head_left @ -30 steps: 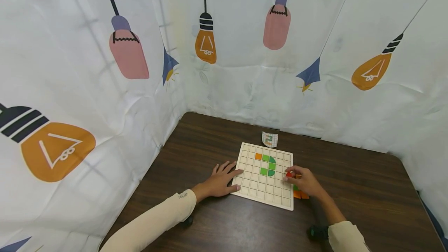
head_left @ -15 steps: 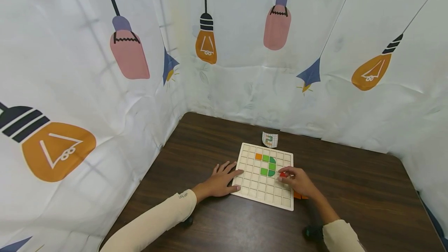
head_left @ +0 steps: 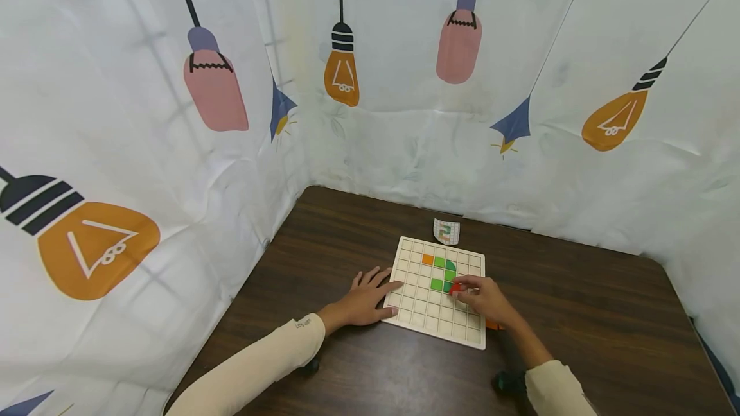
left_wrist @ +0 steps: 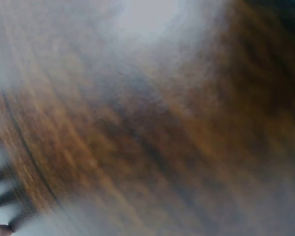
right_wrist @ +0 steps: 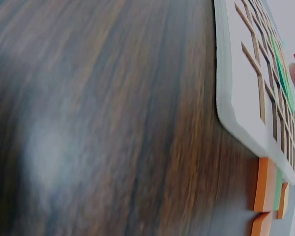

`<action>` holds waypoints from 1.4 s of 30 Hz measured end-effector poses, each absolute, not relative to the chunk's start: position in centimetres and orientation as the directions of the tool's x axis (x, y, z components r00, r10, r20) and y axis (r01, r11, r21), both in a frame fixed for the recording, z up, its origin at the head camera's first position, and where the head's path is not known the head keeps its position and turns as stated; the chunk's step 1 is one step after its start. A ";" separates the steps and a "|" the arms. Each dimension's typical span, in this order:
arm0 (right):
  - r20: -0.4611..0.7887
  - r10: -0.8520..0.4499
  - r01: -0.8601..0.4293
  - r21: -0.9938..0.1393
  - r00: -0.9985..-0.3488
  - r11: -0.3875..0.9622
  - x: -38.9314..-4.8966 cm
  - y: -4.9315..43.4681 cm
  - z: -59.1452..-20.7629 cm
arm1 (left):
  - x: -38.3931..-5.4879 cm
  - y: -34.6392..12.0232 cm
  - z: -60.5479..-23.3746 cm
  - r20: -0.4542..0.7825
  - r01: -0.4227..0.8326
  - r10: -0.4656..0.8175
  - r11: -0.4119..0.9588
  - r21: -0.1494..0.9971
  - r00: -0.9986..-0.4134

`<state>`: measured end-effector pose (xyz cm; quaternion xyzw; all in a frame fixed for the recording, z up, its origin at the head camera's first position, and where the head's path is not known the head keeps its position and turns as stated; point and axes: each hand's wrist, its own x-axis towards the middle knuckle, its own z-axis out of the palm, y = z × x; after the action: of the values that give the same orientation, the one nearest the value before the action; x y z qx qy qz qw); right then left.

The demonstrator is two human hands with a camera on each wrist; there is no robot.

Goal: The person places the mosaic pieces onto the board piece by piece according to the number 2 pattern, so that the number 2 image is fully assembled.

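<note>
A person's left arm (head_left: 248,364), pale-sleeved, extends forward from lower left | left hand (head_left: 361,300) lies palm down, fingers spread and thumb apart | right arm (head_left: 528,342), bare past a pale cuff (head_left: 552,381), angles inward from lower right | right hand (head_left: 488,298) bends inward, thumb and fingers closed in a pinch.

I see: table (head_left: 601,320), dark woodgrain | board (head_left: 419,307) flat on it | card (head_left: 446,232) just past board's far edge | orange and green blocks (right_wrist: 266,186) just beside board's right edge
</note>
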<state>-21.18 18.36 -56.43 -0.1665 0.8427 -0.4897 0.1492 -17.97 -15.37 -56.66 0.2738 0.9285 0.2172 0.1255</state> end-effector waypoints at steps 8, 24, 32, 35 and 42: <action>-0.045 -0.429 -0.158 -0.891 -0.902 0.425 -21.7 17.1 -57.3 | -17.9 -15.4 -56.8 -0.103 0.462 0.568 0.750 0.474 -0.817; -0.067 -0.321 -0.107 -0.862 -0.945 0.496 -21.6 14.1 -57.0 | -17.9 -15.4 -56.7 -0.102 0.460 0.562 0.755 0.467 -0.821; -0.026 -0.295 -0.137 -0.842 -0.955 0.521 -22.1 12.8 -57.5 | -18.0 -15.4 -56.8 -0.103 0.456 0.557 0.761 0.461 -0.824; -0.016 -0.285 -0.147 -0.827 -0.958 0.543 -22.2 12.4 -57.7 | -18.0 -15.4 -56.8 -0.105 0.454 0.555 0.763 0.461 -0.825; -0.034 -0.265 -0.125 -0.819 -0.964 0.560 -22.3 11.6 -57.8 | -18.1 -15.4 -56.8 -0.115 0.452 0.556 0.765 0.459 -0.823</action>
<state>-22.34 11.65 -57.77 -0.1107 0.8798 -0.4558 0.0767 -18.07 -15.39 -56.76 0.2707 0.9312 0.2107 0.1232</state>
